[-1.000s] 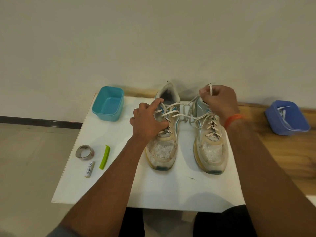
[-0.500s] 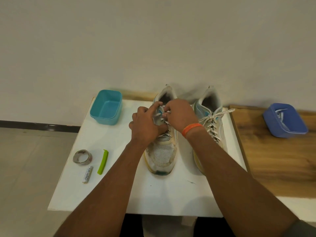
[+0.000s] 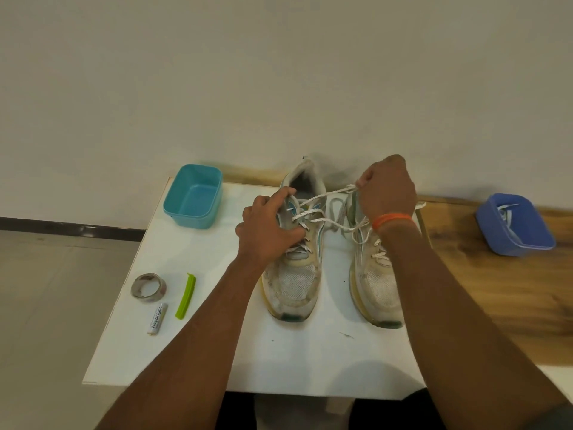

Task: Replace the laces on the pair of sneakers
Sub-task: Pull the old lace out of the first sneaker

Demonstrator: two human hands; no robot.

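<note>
white table against plain wall. left sneaker pinned at the eyelets by my left hand, grip closed on it; right hand pinches the lace. best pull straight out, slow, shoe held firm.

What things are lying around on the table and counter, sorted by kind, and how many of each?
Shoes: 2, the left shoe and the right shoe
Tubs: 2, the teal tub and the blue tub
Tape rolls: 1, the tape roll
Batteries: 1, the battery
Clips: 1, the green clip
Total: 7
</note>
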